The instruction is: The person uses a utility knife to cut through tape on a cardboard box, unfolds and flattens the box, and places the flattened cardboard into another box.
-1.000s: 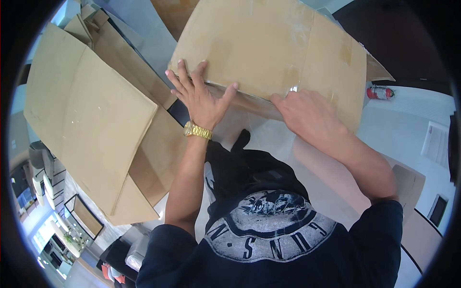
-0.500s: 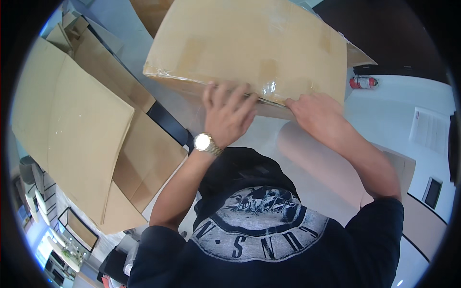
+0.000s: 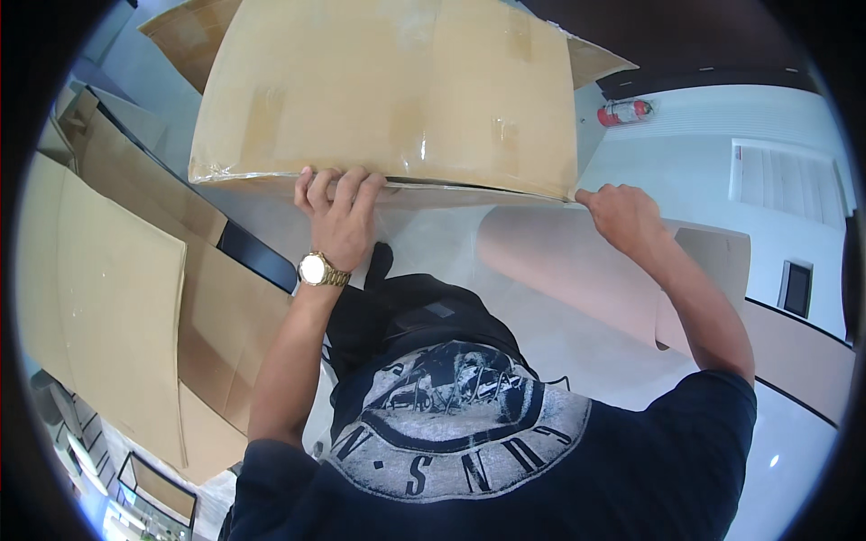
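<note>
A large brown cardboard box [image 3: 343,99] with shiny clear tape fills the top middle. Along its near edge a narrow dark gap runs from the middle to the right corner. Curled over that edge, left of the gap, are the fingers of my left hand [image 3: 337,216], which has a gold-coloured watch [image 3: 316,269] at its wrist. At the right corner my right hand [image 3: 625,218] is closed, thumb and forefinger pinching the box's edge. Whether tape is also between those fingers is hidden.
Flattened cardboard sheets [image 3: 108,298] lean at the left. A rolled pinkish-beige sheet [image 3: 568,266] lies on the floor at right. Beyond it are a red fire extinguisher [image 3: 624,113], a white wall with a louvred panel [image 3: 785,174] and a dark cabinet [image 3: 713,41].
My right hand has slid along the near edge to the box's right corner, and the gap has grown longer. The left hand grips the edge further left. The whole view has shifted.
</note>
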Motion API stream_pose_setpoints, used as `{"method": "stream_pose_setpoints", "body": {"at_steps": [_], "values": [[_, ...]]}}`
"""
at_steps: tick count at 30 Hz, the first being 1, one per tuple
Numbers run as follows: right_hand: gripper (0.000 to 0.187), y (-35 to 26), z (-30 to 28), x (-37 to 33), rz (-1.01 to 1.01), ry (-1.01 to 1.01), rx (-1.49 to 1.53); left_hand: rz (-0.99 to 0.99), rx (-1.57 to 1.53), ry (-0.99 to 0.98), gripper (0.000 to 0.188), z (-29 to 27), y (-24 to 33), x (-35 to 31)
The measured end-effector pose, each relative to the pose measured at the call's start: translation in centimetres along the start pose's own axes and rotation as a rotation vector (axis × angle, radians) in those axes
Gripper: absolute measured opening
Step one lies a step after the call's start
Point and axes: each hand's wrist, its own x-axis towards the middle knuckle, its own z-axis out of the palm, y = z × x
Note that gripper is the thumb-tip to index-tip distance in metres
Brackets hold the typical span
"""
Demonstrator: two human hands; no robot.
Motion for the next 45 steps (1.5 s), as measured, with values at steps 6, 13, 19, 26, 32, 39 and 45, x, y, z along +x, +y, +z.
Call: {"method": "stream_pose_setpoints", "body": {"at_steps": [6, 13, 19, 26, 32, 39, 45], "values": [[0.022, -0.2, 1.7, -0.3, 0.059, -0.01, 0.001, -0.006, 0.06, -0.096, 0.027, -1.7, 0.5, 1.0], [0.021, 2.2, 0.7, -1.0, 0.046, 0.001, 0.231, -0.064, 0.0, -0.228, 0.023, -4.6, 1.5, 1.3], [0.023, -0.7, -4.1, -0.9, -0.055, 0.117, 0.884, -0.013, -0.136, -0.37, 0.029, -5.8, 0.3, 2.0], [0.046, -17.2, -1.9, 4.7, -0.125, 0.722, 1.02, 0.001, -0.215, -0.379, 0.04, -5.9, -0.3, 2.1], [0.051, -19.8, 0.8, 8.8, 0.027, 1.008, 1.042, -0.101, -0.141, -0.18, 0.035, -2.2, 2.1, 1.6], [0.041, -13.0, 0.3, 12.8, 0.036, 1.12, 1.072, 0.01, -0.224, -0.234, 0.025, 0.7, 2.7, 6.2], [0.032, -12.6, 0.2, 13.6, -0.042, 1.106, 1.043, -0.163, -0.162, 0.053, 0.027, 0.8, 4.3, 2.4]]}}
